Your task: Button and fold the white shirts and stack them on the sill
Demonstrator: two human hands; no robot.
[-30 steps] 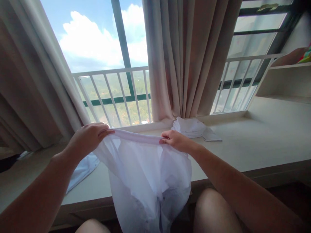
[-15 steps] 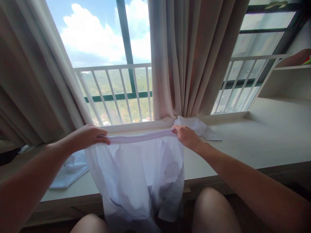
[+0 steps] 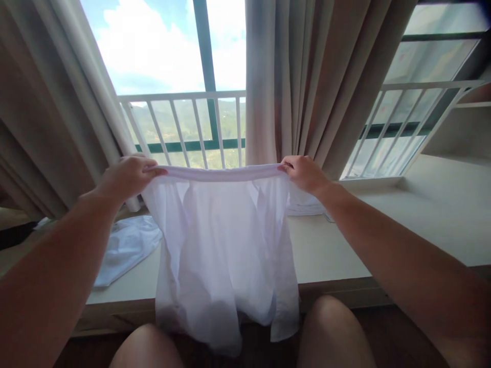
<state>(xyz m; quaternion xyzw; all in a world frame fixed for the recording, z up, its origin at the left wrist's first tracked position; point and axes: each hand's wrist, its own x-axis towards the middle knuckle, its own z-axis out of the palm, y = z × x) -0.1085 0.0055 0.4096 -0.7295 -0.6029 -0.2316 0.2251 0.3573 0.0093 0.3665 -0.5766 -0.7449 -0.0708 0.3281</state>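
One white garment (image 3: pixel 226 245) hangs across the near edge of the surface (image 3: pixel 333 250). The left hand (image 3: pixel 132 176) and right hand (image 3: pixel 305 171) each have a pinching grip on one top end. It looks thin, softly creased, taut along its band. One white cloth (image 3: pixel 132 245) lies left, toward the near edge; folded white fabric (image 3: pixel 305 204), partly hidden, sits toward the far edge.

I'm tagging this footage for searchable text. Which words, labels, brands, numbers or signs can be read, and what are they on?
None can be read.
White cloth held in the left hand and right hand: no label or print shows.
Blue-white cloth on the ledge: no lettering shows.
Right window: the view through it is too blurred to tell whether it holds any writing.
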